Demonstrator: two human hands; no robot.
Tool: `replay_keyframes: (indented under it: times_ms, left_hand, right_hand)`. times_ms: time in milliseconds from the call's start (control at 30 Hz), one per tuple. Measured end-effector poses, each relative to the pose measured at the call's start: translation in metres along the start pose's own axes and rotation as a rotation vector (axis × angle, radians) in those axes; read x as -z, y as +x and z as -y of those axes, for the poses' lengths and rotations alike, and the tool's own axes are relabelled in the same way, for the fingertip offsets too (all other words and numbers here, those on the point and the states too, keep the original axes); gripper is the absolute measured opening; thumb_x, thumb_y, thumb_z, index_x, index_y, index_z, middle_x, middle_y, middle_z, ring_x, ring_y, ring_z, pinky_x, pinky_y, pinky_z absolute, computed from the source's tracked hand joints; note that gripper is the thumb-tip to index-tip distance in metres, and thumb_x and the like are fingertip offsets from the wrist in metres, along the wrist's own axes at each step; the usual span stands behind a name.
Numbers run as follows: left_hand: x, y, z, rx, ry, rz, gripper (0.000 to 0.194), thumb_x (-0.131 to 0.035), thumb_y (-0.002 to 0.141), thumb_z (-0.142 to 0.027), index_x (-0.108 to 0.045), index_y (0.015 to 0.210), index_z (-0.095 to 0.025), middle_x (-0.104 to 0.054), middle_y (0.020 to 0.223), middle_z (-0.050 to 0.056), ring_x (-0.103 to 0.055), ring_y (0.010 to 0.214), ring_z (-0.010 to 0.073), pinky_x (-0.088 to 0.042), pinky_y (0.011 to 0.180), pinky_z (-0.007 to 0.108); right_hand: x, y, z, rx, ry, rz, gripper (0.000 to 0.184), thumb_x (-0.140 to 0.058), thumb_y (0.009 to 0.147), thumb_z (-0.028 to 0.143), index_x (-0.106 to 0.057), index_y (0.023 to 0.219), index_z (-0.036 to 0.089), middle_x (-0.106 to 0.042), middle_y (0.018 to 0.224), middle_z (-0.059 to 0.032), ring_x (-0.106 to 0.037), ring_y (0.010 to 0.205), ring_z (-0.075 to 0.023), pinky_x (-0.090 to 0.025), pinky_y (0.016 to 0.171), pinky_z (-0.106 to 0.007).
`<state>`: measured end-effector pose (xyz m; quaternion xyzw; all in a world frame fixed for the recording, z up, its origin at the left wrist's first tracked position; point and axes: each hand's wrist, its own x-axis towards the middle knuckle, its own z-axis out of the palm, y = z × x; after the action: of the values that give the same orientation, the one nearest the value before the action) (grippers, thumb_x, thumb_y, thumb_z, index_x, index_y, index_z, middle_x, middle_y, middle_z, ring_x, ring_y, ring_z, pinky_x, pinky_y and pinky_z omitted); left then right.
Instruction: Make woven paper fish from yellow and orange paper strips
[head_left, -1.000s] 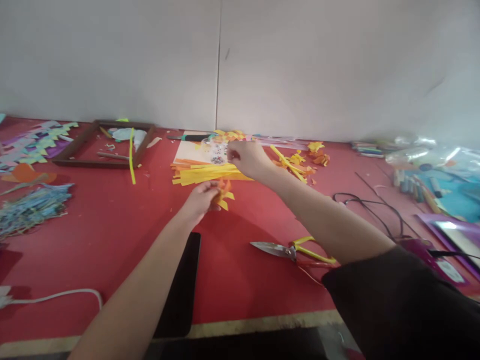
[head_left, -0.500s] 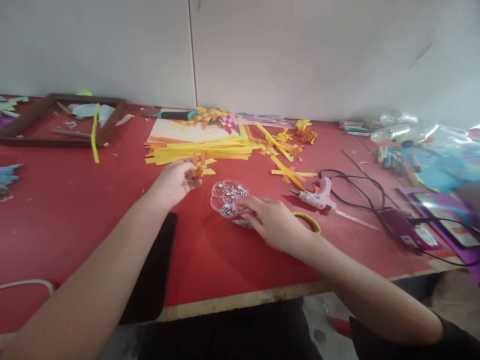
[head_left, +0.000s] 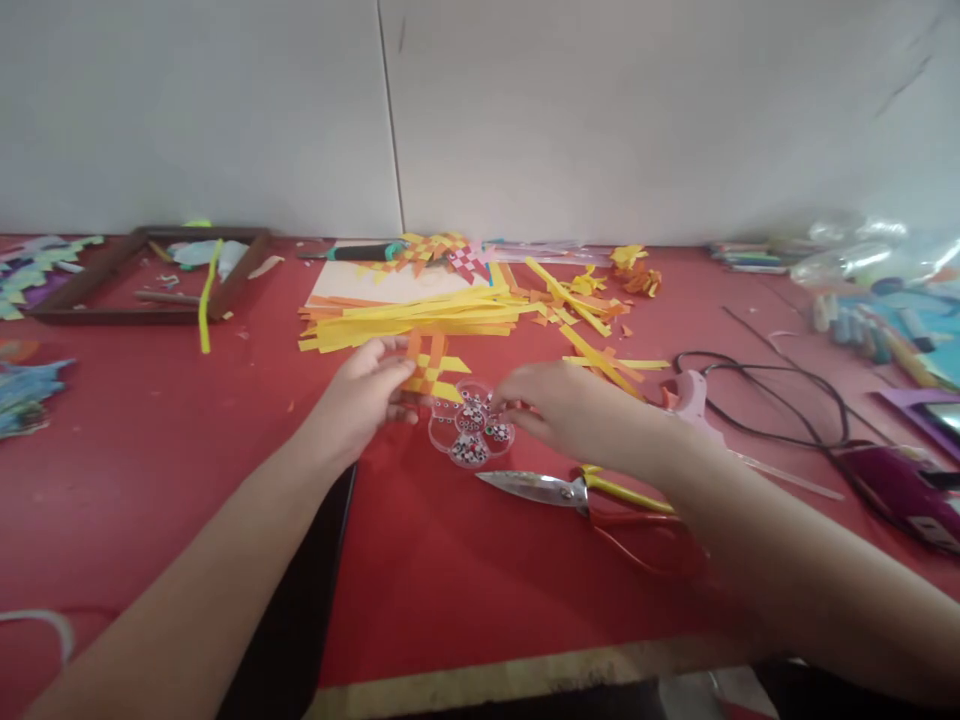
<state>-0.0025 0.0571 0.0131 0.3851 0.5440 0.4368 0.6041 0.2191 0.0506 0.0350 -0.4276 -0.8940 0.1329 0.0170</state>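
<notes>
My left hand [head_left: 369,390] pinches a small woven paper piece [head_left: 433,375] of orange and yellow strips, with loose strip ends sticking out. Just beneath it stands a clear flower-shaped container [head_left: 471,455], its compartments holding many tiny googly eyes. Over that container's right side hovers my right hand [head_left: 551,395], thumb and fingertips drawn together. Whatever may be between those fingertips is too small to make out. Below my right hand lie scissors [head_left: 536,488] with yellow and red handles, partly covered by my forearm.
Yellow paper strips [head_left: 420,318] lie in a pile behind my hands. A pink glue gun [head_left: 688,398] and black cable [head_left: 757,368] are at right. At left rests a brown frame [head_left: 112,315]; a black tablet-like slab [head_left: 281,640] lies under my left forearm.
My left hand has brought the woven paper piece right, closer to the container. My right hand has shifted to the container's far right edge, uncovering the scissors' blades. The view has shifted slightly.
</notes>
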Motion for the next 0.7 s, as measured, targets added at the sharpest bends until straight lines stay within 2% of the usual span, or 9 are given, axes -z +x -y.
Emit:
replay_keyframes:
  times_ms: [167, 367, 533, 700]
  left_hand:
    - [0.004, 0.005, 0.01, -0.026, 0.081, 0.086, 0.033, -0.067, 0.079, -0.017, -0.053, 0.108, -0.018, -0.066, 0.081, 0.001, -0.065, 0.061, 0.0116, -0.051, 0.048, 0.018]
    - [0.011, 0.018, 0.015, -0.02, 0.07, -0.1, 0.025, -0.068, 0.077, -0.025, -0.06, 0.1, -0.019, -0.068, 0.087, 0.002, -0.062, 0.07, 0.011, -0.05, 0.051, 0.017]
    - [0.01, 0.02, 0.016, -0.023, 0.081, -0.116, 0.023, -0.07, 0.077, -0.03, -0.063, 0.096, -0.019, -0.067, 0.086, 0.002, -0.06, 0.07, 0.011, -0.049, 0.051, 0.017]
    - [0.008, 0.023, 0.017, -0.036, 0.103, -0.106, 0.025, -0.069, 0.077, -0.031, -0.063, 0.099, -0.019, -0.069, 0.092, 0.005, -0.062, 0.078, 0.0143, -0.05, 0.051, 0.018]
  right_hand:
    - [0.013, 0.013, -0.005, 0.015, -0.012, 0.085, 0.022, -0.048, 0.092, 0.016, -0.068, 0.084, 0.017, -0.067, 0.083, -0.0037, -0.059, 0.074, -0.0156, -0.036, 0.064, -0.028]
    - [0.006, 0.023, 0.006, 0.065, -0.012, 0.11, 0.018, -0.054, 0.09, 0.013, -0.067, 0.078, 0.015, -0.06, 0.08, -0.0032, -0.053, 0.07, -0.0127, -0.033, 0.059, -0.026]
    - [-0.001, 0.031, 0.005, 0.14, -0.048, 0.161, 0.021, -0.054, 0.091, 0.013, -0.069, 0.076, 0.016, -0.059, 0.081, -0.0035, -0.049, 0.067, -0.0118, -0.031, 0.057, -0.025]
    - [-0.008, 0.039, 0.004, 0.194, -0.082, 0.184, 0.025, -0.053, 0.093, 0.017, -0.069, 0.074, 0.018, -0.062, 0.081, -0.0035, -0.052, 0.071, -0.0129, -0.029, 0.057, -0.025]
